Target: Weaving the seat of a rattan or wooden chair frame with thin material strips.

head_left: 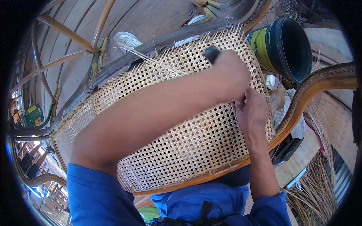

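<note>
A cane-webbing panel [188,139] with an open hexagonal weave lies across a curved rattan frame in front of me. My left arm reaches over it to the upper right. My left hand [232,71] is closed in a fist, and a dark, rounded, handle-like object [212,54] sticks out of it; the rest is hidden. Just below, my right hand [256,111] rests near the panel's right edge with its fingers bent together against the weave. What those fingers pinch is hidden by the left wrist. Loose cane strands [151,60] cross the panel's far edge.
A dark bucket [260,49] with a yellow-green band lies tipped beyond the right edge. A curved rattan arm [301,98] rises at the right. Dry cane strips [316,184] are heaped at lower right. White shoes [127,39] show past the far rail.
</note>
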`<state>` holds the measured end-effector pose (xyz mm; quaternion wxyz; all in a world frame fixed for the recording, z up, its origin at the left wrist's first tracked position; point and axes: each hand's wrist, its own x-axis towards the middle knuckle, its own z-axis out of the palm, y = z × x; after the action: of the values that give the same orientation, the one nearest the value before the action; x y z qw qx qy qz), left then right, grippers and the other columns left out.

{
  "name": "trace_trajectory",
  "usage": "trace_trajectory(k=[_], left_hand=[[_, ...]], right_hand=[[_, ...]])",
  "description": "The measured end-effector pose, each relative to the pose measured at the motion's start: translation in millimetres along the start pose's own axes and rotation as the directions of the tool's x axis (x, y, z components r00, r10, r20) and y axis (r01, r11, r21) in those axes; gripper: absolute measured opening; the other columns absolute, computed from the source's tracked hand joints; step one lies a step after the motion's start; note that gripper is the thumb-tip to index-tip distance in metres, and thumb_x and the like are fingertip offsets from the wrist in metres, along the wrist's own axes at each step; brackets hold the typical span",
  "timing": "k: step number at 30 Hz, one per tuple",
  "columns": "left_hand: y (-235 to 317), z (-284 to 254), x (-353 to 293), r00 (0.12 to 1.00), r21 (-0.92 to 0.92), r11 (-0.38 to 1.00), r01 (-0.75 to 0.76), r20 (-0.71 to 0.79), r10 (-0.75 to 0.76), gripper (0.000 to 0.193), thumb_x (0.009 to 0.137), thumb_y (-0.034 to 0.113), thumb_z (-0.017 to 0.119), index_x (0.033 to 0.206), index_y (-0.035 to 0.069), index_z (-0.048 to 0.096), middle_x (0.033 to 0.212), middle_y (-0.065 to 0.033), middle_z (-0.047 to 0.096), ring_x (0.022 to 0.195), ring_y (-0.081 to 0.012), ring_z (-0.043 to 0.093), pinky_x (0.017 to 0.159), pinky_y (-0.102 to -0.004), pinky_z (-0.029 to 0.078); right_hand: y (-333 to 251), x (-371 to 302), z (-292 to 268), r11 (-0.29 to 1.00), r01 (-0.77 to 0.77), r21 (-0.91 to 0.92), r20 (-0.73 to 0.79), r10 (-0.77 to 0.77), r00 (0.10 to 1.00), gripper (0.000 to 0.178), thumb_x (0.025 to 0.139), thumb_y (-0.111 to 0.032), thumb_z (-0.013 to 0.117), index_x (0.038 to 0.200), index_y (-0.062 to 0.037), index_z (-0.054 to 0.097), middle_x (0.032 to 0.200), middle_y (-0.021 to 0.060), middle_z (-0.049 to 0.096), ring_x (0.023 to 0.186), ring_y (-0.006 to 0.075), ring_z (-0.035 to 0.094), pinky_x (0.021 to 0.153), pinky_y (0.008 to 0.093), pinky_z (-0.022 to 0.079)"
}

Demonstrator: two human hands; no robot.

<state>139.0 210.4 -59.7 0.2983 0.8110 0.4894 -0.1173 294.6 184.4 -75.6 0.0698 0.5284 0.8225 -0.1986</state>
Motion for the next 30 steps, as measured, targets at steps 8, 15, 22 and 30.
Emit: trace_trajectory(k=[8,15,22,30], left_hand=[[-15,24,-7,0.971,-0.159,0.98,0.122,-0.188,-0.151,0.023,0.081,0.024,0.056,0.082,0.005,0.069,0.081,-0.013,0.068,0.077,-0.0283,0.067,0.065,-0.0404,0.053],[-51,26,-36,0.918,-0.177,0.921,0.346,-0.138,-0.372,0.033,0.079,0.034,0.057,0.081,0.002,0.068,0.082,-0.0138,0.067,0.081,-0.03,0.066,0.07,-0.0414,0.052],[-53,35,-55,0.903,-0.2,0.9,0.387,-0.114,-0.413,0.037,0.082,0.039,0.054,0.081,0.005,0.068,0.081,-0.013,0.067,0.081,-0.0311,0.065,0.07,-0.042,0.051],[-38,13,-67,0.881,-0.199,0.918,0.342,-0.271,-0.387,0.036,0.083,0.039,0.055,0.077,0.005,0.068,0.076,-0.0132,0.067,0.075,-0.0324,0.065,0.068,-0.044,0.051]], right_hand=[[2,6,6,0.973,0.172,-0.152,-0.083,-0.186,0.979,0.007,0.081,-0.011,0.058,0.081,-0.0039,0.058,0.083,0.0148,0.059,0.082,0.0331,0.056,0.07,0.0444,0.045],[17,5,3,0.935,0.355,-0.001,-0.171,-0.35,0.921,0.01,0.083,-0.014,0.059,0.083,-0.0042,0.056,0.085,0.0134,0.056,0.083,0.0324,0.055,0.07,0.0425,0.045],[3,17,0,0.961,0.241,-0.139,-0.063,-0.251,0.966,0.01,0.085,-0.015,0.057,0.086,-0.0054,0.058,0.082,0.0123,0.056,0.082,0.0318,0.055,0.07,0.0413,0.046],[-15,26,-21,0.82,0.006,0.573,0.087,-0.068,0.994,0.027,0.087,-0.023,0.062,0.078,0.0022,0.061,0.063,-0.0019,0.051,0.061,0.0059,0.044,0.056,0.025,0.039]])
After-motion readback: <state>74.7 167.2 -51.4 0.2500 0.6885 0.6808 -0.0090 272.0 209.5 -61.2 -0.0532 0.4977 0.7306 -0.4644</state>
